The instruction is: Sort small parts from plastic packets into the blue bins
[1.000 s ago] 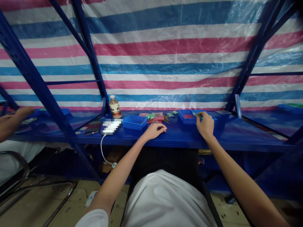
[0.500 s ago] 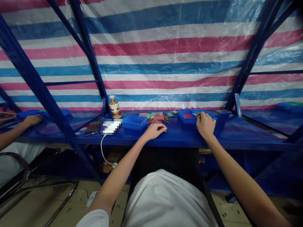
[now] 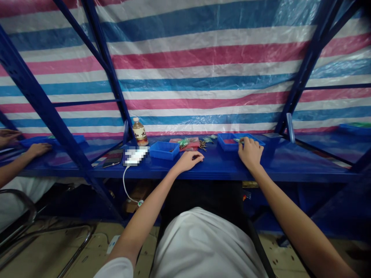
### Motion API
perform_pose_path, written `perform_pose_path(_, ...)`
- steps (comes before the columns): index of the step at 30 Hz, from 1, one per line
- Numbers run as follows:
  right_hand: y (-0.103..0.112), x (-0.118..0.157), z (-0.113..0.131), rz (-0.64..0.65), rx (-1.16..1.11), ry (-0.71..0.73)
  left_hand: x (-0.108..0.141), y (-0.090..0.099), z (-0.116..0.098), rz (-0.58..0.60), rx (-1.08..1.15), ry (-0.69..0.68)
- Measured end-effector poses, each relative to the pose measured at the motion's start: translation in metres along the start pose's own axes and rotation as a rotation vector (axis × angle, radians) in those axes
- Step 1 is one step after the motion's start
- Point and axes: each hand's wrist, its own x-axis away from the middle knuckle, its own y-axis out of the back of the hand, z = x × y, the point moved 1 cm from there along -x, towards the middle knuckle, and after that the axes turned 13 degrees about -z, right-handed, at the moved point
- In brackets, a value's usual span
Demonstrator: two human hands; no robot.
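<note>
Since a second ago, a co-worker's hands (image 3: 40, 148) have shifted at the far left of the divided blue tray (image 3: 228, 147): one showed then, two show now, while the person's own hands are almost where they were. Behind the tray, a striped plastic sheet (image 3: 203, 83) fills the back, and a blue bench (image 3: 292, 158) runs out to both sides of it. Left of the tray sits an open blue bin (image 3: 162, 155). The right hand (image 3: 251, 152) is at the tray's right part, well apart from the left hand (image 3: 187, 160), which rests with curled fingers to the tray's left, nearer the body; I cannot tell whether it holds anything. Much farther left of the tray stands an upright bottle (image 3: 140, 133). Pink bags (image 3: 194, 144) lie just left of the tray, with small metal pieces (image 3: 203, 146) at their near end. At the right hand's fingertips, over the tray, shows a green packet (image 3: 239, 140); whether they grip it, I cannot tell.
</note>
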Motion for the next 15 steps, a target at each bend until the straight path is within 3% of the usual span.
perform_pose_path(15,-0.0015,-0.0017,-0.0031,0.015,-0.019,-0.044,0.0000,-0.0008,0.0007,-0.012,0.001,-0.007)
